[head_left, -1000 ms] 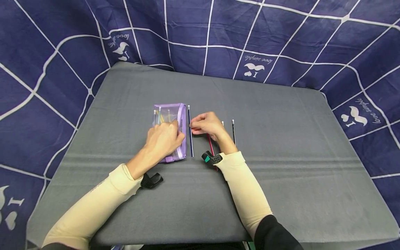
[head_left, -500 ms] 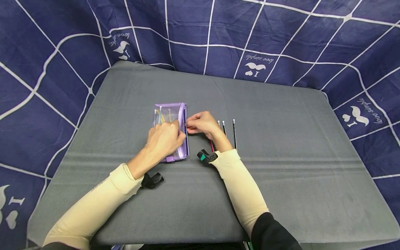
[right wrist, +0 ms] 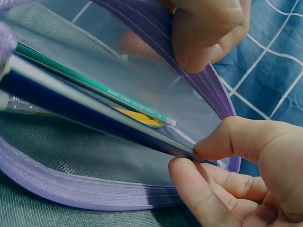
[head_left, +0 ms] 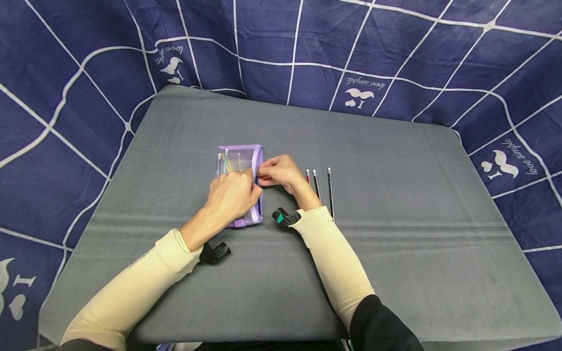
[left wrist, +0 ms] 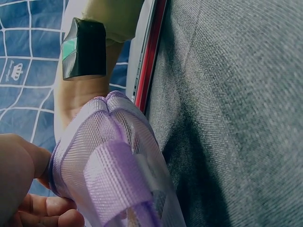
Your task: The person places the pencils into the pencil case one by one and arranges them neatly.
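Grey table (head_left: 395, 253): beneath your purple pouch (head_left: 258, 155)
Left hand (head_left: 231, 195): fingers clamped on it
Right hand (head_left: 282, 173): fingers pinch blue pencil (right wrist: 94, 113)

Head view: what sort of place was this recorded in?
Probably a makeshift indoor recording station, though the wider room is hidden. Navy grid-patterned cloth hangs around a grey-covered table, and a black device sits at each wrist. The purple pouch and pencils suggest a desk-like workspace.

Your left hand (head_left: 232, 192), bare: cream sleeve (head_left: 131, 285) behind it, faint dark marking (head_left: 139, 261), black bracket (head_left: 216, 253) at the wrist. Your right hand (head_left: 279, 171), bare: matching cream sleeve (head_left: 338, 265), perforated black bracket (head_left: 291, 218) with green patch (head_left: 280, 219), black upper sleeve (head_left: 384, 326) farther behind.
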The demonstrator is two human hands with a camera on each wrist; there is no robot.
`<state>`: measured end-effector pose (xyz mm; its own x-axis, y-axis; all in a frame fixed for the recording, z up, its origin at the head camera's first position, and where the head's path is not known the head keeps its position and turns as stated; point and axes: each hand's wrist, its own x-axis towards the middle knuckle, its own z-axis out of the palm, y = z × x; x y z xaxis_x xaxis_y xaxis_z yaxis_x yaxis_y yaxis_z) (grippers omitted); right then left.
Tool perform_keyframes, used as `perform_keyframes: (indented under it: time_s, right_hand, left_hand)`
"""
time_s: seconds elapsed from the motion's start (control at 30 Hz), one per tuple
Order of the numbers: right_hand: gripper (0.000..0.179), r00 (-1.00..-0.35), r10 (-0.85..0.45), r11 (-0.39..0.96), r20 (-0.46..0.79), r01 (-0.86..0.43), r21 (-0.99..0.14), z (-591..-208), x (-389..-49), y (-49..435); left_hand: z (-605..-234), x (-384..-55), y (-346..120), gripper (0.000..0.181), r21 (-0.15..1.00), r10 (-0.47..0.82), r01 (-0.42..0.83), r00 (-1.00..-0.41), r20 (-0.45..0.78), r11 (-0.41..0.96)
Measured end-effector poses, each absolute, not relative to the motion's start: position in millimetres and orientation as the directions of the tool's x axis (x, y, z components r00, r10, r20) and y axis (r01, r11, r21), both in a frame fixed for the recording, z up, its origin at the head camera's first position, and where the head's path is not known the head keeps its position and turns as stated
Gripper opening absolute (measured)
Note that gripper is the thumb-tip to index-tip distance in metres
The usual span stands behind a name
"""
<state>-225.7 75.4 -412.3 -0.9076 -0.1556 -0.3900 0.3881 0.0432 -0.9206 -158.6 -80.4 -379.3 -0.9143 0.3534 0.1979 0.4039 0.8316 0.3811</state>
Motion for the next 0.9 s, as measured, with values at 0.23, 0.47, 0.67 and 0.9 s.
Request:
perform_keyframes:
  time_s: [0.23, 0.47, 0.67, 0.9]
  right_hand:
    - [0.014, -0.903, -0.164, 0.019, -0.397, 0.400, -0.916, -415, -225, 71]
    - [0.011, -0.904, -0.199, 0.027, -0.379, 0.382, -0.924, -411, -223, 71]
    - [0.016, -0.909, -0.210, 0.028, -0.360, 0.362, -0.932, -404, -219, 75]
    - [0.020, -0.918, -0.214, 0.053, -0.335, 0.332, -0.942, -399, -214, 83]
  left_hand:
    - [-380, -159, -81, 0.011, 0.381, 0.353, 0.405, -0.914, 0.202, 0.831]
    - [-381, -159, -81, 0.011, 0.380, 0.355, 0.411, -0.911, 0.209, 0.829]
    - [-380, -159, -81, 0.011, 0.382, 0.354, 0.411, -0.911, 0.214, 0.828]
    - [-380, -159, -81, 0.012, 0.381, 0.349, 0.406, -0.913, 0.214, 0.830]
